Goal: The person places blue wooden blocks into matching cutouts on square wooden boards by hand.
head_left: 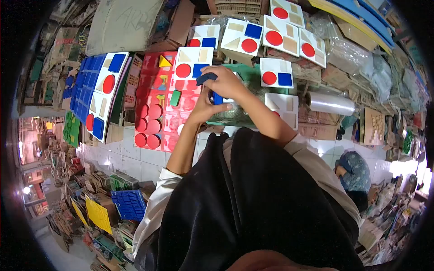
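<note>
Working with both hands close together, between the red sheet on the left and the green crate on the right. Gripping a dark blue piece in the right hand, closing thumb and fingers on it and holding it just above the left hand, right beside the blue square of the nearest white board. Curving the left hand below, with fingers raised and thumb spread, around or beside a second blue piece. Leaving impossible to tell, behind the overlapping fingers, the firmness of that left grip, and leaving open the matter of one thick dark blue piece or several stacked.

Apparently handling loose blue pieces from hand to hand as the step now going on, rather than pressing any into a slot. Calling next, by the look of it, for steadying the lower piece in the left hand, turning the upper one flat, and keeping the left thumb clear before loosening the right fingers.

Lying to the left, on the red sheet: red discs in two rows, a green block and a yellow triangle. Sitting beyond the right forearm: another white board, carrying a red circle and a blue square beside bare slots.
</note>
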A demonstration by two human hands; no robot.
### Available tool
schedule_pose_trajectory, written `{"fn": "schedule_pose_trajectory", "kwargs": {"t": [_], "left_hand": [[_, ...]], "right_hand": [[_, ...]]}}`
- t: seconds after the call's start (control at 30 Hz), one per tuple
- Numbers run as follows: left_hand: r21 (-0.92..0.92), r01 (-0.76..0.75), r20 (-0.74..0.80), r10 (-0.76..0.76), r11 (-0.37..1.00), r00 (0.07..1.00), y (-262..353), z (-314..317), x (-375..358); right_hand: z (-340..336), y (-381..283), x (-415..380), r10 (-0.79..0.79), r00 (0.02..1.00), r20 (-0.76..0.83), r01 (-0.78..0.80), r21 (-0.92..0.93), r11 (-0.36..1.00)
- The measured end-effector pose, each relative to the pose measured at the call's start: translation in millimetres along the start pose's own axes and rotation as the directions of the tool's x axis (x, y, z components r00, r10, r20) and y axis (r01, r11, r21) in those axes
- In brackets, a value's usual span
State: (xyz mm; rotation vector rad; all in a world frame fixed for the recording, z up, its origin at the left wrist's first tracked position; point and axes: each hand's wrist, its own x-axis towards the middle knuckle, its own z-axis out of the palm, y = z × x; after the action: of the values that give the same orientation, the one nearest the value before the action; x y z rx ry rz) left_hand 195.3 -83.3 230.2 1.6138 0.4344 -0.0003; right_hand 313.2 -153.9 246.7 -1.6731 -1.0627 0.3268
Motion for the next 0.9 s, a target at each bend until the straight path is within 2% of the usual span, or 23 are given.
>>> {"fn": "schedule_pose_trajectory", "kwargs": {"t": [0.03, 0.07, 0.1, 0.17, 0.2, 0.23, 0.27, 0.3, 0.33, 0.37, 0.4, 0.43, 0.47, 0.5, 0.53, 0.57, 0.6, 0.63, 0.67, 0.7, 0.8, 0.83, 0.9], "left_hand": [[0.001, 0.002, 0.013, -0.002, 1.0, 1.0, 13.1, 0.6, -7.2], [0.025, -0.099, 0.068, 0.097, 0.995, 0.993, 26.7, 0.6, -14.5], [0.04, -0.191, 0.125, 0.185, 0.981, 0.975, 31.6, 0.7, -19.6], [0.014, -0.248, 0.171, 0.242, 0.969, 0.955, 30.4, -2.7, -19.6], [0.055, -0.233, 0.133, 0.224, 0.971, 0.965, 32.9, -7.3, -16.2], [0.087, -0.223, 0.08, 0.216, 0.971, 0.973, 34.9, -10.4, -11.1], [0.255, -0.254, 0.02, 0.258, 0.933, 0.966, 18.8, -14.6, -1.6], [0.251, -0.252, 0.022, 0.255, 0.934, 0.967, 11.9, -15.5, -1.9], [0.303, -0.282, 0.075, 0.273, 0.91, 0.959, 7.3, -17.4, -0.3], [0.353, -0.313, 0.134, 0.284, 0.882, 0.95, 3.4, -19.3, 0.3], [0.214, -0.329, 0.101, 0.314, 0.92, 0.944, 6.5, -15.8, -6.5], [0.214, -0.328, 0.107, 0.312, 0.92, 0.944, 8.3, -13.2, -6.0], [-0.131, -0.252, 0.038, 0.259, 0.959, 0.965, 7.8, -10.0, -9.8], [-0.458, -0.182, -0.014, 0.198, 0.87, 0.98, 12.7, -8.9, -7.5], [-0.686, -0.128, -0.062, 0.118, 0.716, 0.991, 11.3, -13.0, 3.8], [-0.86, -0.114, -0.11, 0.038, 0.498, 0.993, 9.7, -17.0, 15.1], [-0.885, -0.133, -0.156, -0.015, 0.446, 0.988, 8.3, -20.1, 24.0], [-0.907, -0.151, -0.193, -0.069, 0.393, 0.979, 17.2, -16.4, 26.3], [-0.881, -0.172, -0.219, -0.057, 0.44, 0.974, 23.3, -2.5, 20.0], [-0.937, -0.127, -0.118, 0.048, 0.324, 0.992, 11.2, -1.6, 26.2], [-0.934, -0.173, -0.169, 0.041, 0.313, 0.985, -5.2, -18.9, 30.5], [-0.948, -0.179, -0.194, -0.031, 0.265, 0.981, 0.0, -22.6, 27.8], [-0.957, -0.194, -0.218, -0.095, 0.215, 0.971, 14.5, -26.7, 22.2]], "right_hand": [[-3.7, 5.3, 1.2, 0.079, 0.995, 0.063, -0.085, 0.093, 0.992], [-7.8, 11.8, 8.3, 0.142, 0.982, 0.126, -0.163, 0.178, 0.97], [-2.7, 29.7, 11.1, 0.234, 0.959, -0.159, -0.221, 0.093, 0.971], [-22.5, 47.2, 10.7, 0.335, 0.942, -0.035, -0.333, 0.05, 0.942], [-19.7, 54.3, 6.2, 0.292, 0.942, -0.169, -0.235, 0.293, 0.927], [-27.8, 13.4, 0.5, 0.381, 0.912, -0.153, -0.311, 0.348, 0.884], [-17.6, 4.8, -4.4, 0.053, 0.969, -0.243, -0.013, 0.166, 0.986], [-7.3, -2.5, -7.9, -0.283, 0.92, -0.269, 0.284, -0.036, 0.958], [-2.3, -10.6, -11.3, -0.276, 0.948, -0.156, 0.258, -0.13, 0.957], [-5.2, -8.2, -7.0, -0.271, 0.948, -0.166, 0.251, -0.133, 0.959], [-12.8, -0.9, 3.3, 0.041, 0.989, -0.143, -0.042, -0.002, 0.999], [-18.9, 6.4, 9.5, 0.35, 0.934, -0.077, -0.339, 0.122, 0.933], [-24.0, 15.2, 6.7, 0.424, 0.9, -0.103, -0.385, 0.27, 0.883], [-27.3, 20.5, 9.7, 0.485, 0.865, -0.124, -0.4, 0.411, 0.819], [-23.9, 6.3, 8.3, 0.335, 0.885, -0.324, -0.227, 0.326, 0.917], [-16.6, -10.2, -1.3, 0.166, 0.854, -0.493, -0.069, 0.208, 0.976], [3.5, -4.7, -6.2, -0.117, 0.81, -0.574, 0.077, -0.093, 0.993], [18.2, -15.5, -12.3, -0.288, 0.819, -0.496, 0.225, -0.183, 0.957], [28.5, -25.6, -13.6, -0.316, 0.842, -0.437, 0.213, -0.27, 0.939], [34.6, -32.6, -15.1, -0.332, 0.866, -0.374, 0.199, -0.352, 0.915], [38.4, -23.3, -2.0, -0.371, 0.876, -0.309, 0.288, -0.282, 0.915], [40.8, -14.7, 3.5, -0.366, 0.878, -0.31, 0.284, -0.279, 0.917], [41.2, 6.0, 22.2, 0.042, 0.825, -0.563, -0.035, 0.024, 0.999]]}}
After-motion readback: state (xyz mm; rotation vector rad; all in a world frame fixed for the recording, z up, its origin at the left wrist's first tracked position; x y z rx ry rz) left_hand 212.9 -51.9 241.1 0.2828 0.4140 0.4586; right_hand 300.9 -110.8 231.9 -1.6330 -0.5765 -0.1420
